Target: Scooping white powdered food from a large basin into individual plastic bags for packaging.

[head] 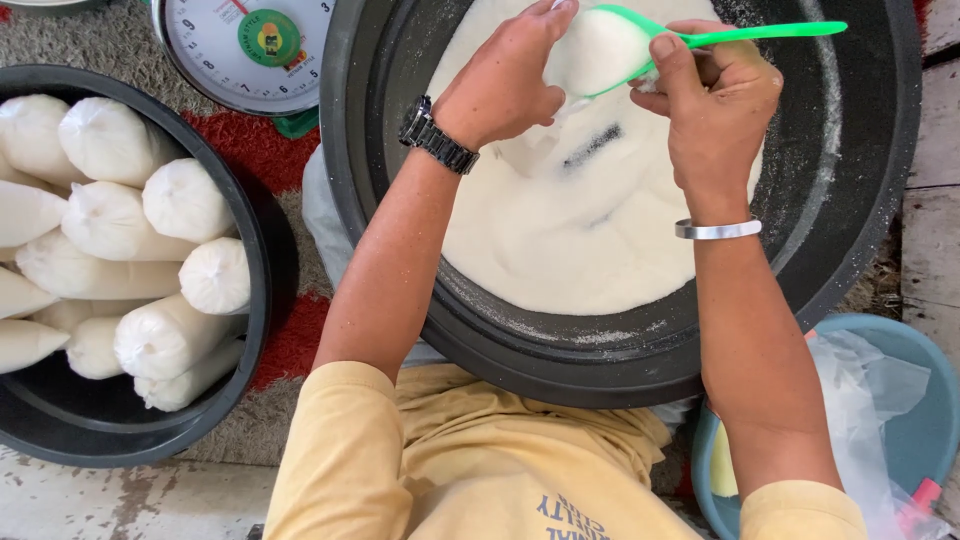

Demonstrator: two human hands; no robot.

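Note:
A large black basin [850, 200] in front of me holds a bed of white grains [580, 230]. My right hand [715, 105] grips a green plastic scoop [760, 33] heaped with the white grains, tilted toward my left hand. Over the basin, my left hand [505, 80], with a dark wristwatch [437, 135] on the wrist, holds open a thin clear plastic bag [590, 60] partly filled with grains. The scoop's bowl sits at the bag's mouth. A silver bangle [717, 229] circles my right wrist.
A second black basin [250, 330] at the left holds several filled, tied white bags [185, 200]. A dial kitchen scale [250, 45] stands at the top. A blue tub [925, 430] with clear plastic bags sits at lower right, on a red-and-grey mat [270, 150].

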